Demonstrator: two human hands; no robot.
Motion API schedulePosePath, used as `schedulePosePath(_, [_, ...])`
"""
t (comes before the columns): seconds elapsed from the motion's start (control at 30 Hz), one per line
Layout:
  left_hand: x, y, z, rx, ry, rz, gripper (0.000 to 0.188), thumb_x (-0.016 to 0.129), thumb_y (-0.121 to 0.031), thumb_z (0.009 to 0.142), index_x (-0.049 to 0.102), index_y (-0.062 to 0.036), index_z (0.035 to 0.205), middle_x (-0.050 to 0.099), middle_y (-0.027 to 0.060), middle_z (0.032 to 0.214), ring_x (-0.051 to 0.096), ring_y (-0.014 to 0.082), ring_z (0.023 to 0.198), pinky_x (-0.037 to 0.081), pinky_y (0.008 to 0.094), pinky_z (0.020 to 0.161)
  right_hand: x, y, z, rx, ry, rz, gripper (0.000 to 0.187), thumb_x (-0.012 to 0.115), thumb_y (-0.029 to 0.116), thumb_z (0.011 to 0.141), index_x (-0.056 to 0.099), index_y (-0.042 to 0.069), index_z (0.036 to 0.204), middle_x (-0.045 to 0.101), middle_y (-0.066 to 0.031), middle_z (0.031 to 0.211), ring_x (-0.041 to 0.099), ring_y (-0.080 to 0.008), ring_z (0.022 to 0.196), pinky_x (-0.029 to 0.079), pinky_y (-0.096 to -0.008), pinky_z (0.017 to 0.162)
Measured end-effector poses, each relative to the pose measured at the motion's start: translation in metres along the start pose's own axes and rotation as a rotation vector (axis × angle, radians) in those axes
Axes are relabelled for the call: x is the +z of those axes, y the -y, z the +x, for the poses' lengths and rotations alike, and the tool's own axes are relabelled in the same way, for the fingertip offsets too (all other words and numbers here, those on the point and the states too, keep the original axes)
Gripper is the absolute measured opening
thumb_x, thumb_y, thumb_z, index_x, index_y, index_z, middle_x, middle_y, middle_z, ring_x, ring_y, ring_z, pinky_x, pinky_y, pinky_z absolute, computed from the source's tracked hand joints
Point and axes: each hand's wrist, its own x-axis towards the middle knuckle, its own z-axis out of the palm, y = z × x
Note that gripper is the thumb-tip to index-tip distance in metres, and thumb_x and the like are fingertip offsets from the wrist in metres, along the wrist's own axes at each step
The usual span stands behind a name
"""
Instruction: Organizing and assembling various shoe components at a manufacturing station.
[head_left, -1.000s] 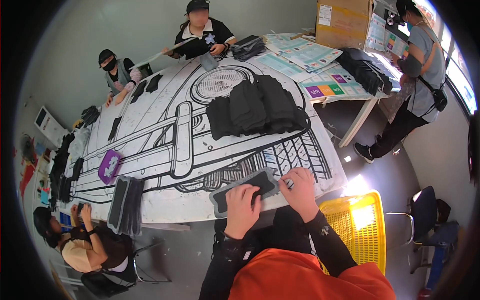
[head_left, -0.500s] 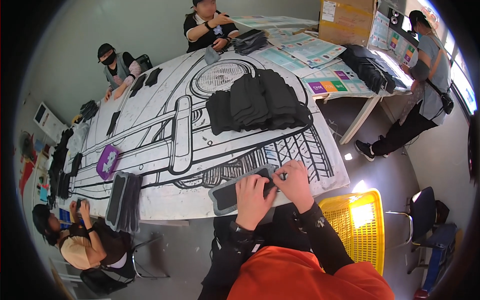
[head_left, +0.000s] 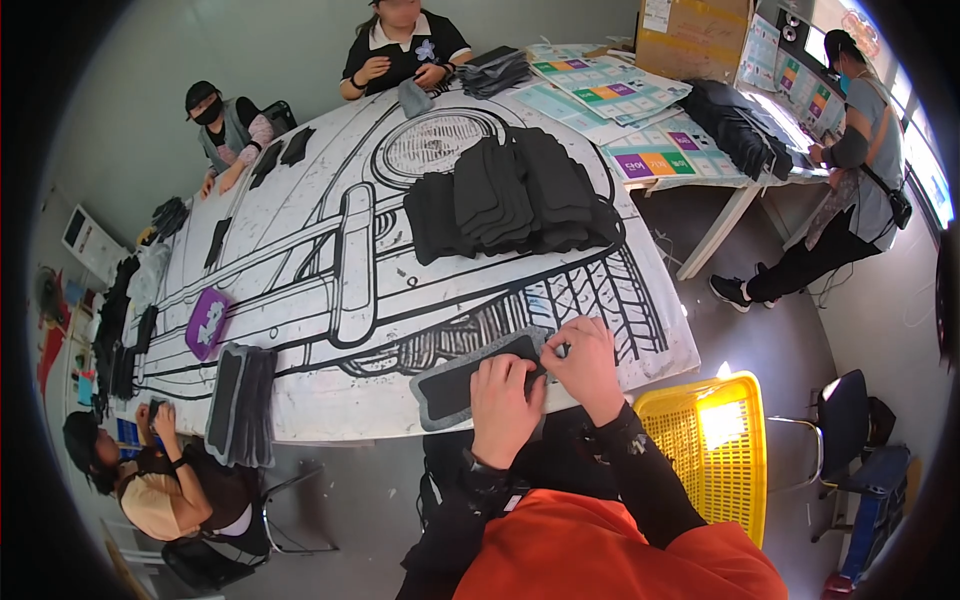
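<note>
We judge the work well under way. One flat dark insole piece (head_left: 470, 378) lies at the near edge of the surface (head_left: 330, 250). Our left hand (head_left: 503, 402) presses flat on it; our right hand (head_left: 585, 362) pinches its end. One large dark stack (head_left: 510, 195) sits mid-surface; one smaller stack (head_left: 243, 400) lies left.

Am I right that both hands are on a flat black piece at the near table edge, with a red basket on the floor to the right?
Not quite: the basket is yellow, not red, as the head view shows. The rest holds: the left hand and right hand rest on the flat black piece at the near edge of the table.
</note>
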Motion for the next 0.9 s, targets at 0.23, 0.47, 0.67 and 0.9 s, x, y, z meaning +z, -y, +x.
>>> schedulePosePath(0.23, [-0.005, 0.004, 0.0, 0.051, -0.003, -0.025, 0.019, 0.072, -0.009, 0.086, 0.067, -0.0061, 0.104, 0.063, 0.009, 0.103, 0.059, 0.0321, 0.098, 0.046, 0.0425, 0.084, 0.002, 0.004, 0.0, 0.002, -0.022, -0.049, 0.011, 0.081, 0.017, 0.072, 0.071, 0.013, 0.07, 0.066, -0.0031, 0.092, 0.059, -0.0281, 0.099, 0.044, -0.0415, 0.085])
schedulePosePath(0.47, [-0.007, 0.011, 0.002, 0.016, 0.043, -0.05, 0.028, 0.071, -0.003, 0.084, 0.067, -0.0048, 0.112, 0.062, 0.0111, 0.107, 0.06, 0.0338, 0.101, 0.048, 0.043, 0.087, -0.019, -0.006, 0.012, 0.008, 0.159, 0.104, 0.019, 0.081, 0.017, 0.079, 0.073, 0.009, 0.094, 0.068, -0.0057, 0.093, 0.062, -0.0275, 0.095, 0.048, -0.0405, 0.086])
schedulePosePath(0.67, [-0.007, 0.01, 0.002, 0.017, 0.028, -0.068, 0.029, 0.072, -0.002, 0.084, 0.068, -0.0046, 0.112, 0.062, 0.0109, 0.108, 0.06, 0.0339, 0.101, 0.048, 0.043, 0.087, -0.033, -0.006, 0.031, 0.146, 0.173, 0.468, 0.024, 0.083, 0.02, 0.082, 0.072, 0.007, 0.098, 0.067, -0.0075, 0.092, 0.063, -0.026, 0.092, 0.05, -0.0395, 0.083])
schedulePosePath(0.9, [-0.005, 0.011, 0.001, 0.018, 0.044, -0.046, 0.03, 0.07, -0.004, 0.085, 0.068, -0.0046, 0.115, 0.06, 0.0091, 0.11, 0.059, 0.0311, 0.102, 0.046, 0.0423, 0.086, -0.006, -0.006, 0.036, -0.062, 0.112, 0.076, 0.022, 0.085, 0.023, 0.076, 0.073, 0.01, 0.087, 0.063, -0.0077, 0.091, 0.06, -0.0295, 0.099, 0.045, -0.0419, 0.087])
